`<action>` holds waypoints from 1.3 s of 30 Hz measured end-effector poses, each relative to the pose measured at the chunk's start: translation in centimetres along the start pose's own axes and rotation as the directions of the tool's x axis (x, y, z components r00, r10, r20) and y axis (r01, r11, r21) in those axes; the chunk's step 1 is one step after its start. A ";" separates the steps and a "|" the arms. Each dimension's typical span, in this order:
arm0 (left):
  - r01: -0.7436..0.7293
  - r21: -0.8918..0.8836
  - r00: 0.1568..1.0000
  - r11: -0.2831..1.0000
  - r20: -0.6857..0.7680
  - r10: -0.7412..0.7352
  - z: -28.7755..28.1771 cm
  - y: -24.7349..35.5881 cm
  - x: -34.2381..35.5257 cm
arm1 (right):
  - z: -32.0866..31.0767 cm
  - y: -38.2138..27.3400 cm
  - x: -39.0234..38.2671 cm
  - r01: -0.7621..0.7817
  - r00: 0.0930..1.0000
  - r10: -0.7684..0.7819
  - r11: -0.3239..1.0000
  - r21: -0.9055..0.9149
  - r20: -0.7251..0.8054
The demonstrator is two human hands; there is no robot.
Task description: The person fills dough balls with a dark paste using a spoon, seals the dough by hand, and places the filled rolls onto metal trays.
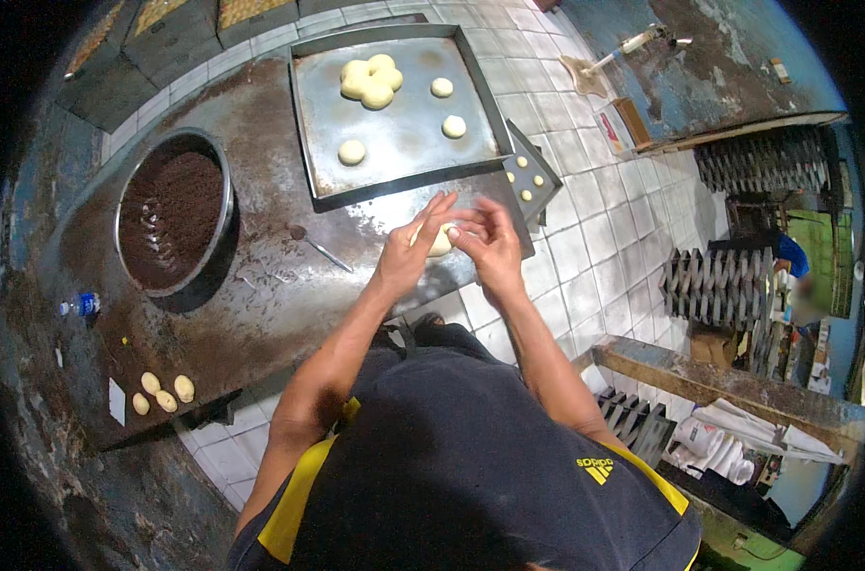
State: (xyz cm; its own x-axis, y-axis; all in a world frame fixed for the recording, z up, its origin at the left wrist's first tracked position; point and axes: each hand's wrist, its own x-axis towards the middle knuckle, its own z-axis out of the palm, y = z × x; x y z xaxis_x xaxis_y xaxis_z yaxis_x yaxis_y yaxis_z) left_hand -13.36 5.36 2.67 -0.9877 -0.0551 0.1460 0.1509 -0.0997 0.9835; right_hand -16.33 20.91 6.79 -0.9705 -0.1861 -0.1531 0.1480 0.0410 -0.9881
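Between my two hands, just past the table's near edge side, is a small pale piece of dough (439,244). My left hand (404,257) curls round its left side, fingers together. On the other side, my right hand (494,252) pinches at it with thumb and fingers; part of the dough is hidden by the fingers. Beyond them a square metal tray (394,133) bears a cluster of joined dough balls (372,81) and several single balls (352,152). A deep metal bowl (227,214) at the left holds a dark brown crumbly filling (171,214).
A thin metal utensil (328,255) lies on the worn table (271,171). Several oval dough pieces (184,388) and a bottle (82,305) are at the lower left. A second tray (539,195) with small balls sits lower right. Far right, a person in blue (791,255) stands near stacked racks.
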 end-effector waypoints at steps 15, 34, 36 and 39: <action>0.255 0.526 0.935 0.811 0.082 -0.346 3.4 -1.4 -0.8 | -4.5 1.8 0.1 0.410 0.886 -0.200 0.761 -0.503 0.419; 0.462 -0.298 0.779 0.835 -0.314 -0.543 6.0 -2.8 -5.6 | -11.2 11.8 7.6 0.630 0.747 -0.494 0.312 -0.711 0.445; 0.362 -0.468 0.804 0.806 -0.281 -0.524 7.4 -1.5 -5.0 | -10.8 9.4 5.4 0.672 0.740 -0.516 0.546 -0.501 0.431; 0.338 -0.666 0.812 0.665 -0.150 -0.563 9.9 0.3 -2.9 | -9.5 4.9 1.2 0.752 0.588 -0.575 0.647 -0.123 0.569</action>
State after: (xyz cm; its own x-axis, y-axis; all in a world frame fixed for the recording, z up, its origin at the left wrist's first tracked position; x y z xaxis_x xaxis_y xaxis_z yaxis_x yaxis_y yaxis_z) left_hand -10.86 15.30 3.64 -0.8815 -0.1379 -0.4516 -0.2070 -0.7467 0.6321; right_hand -18.53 30.25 1.85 -0.5477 -0.6913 0.4714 -0.6575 0.0072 -0.7534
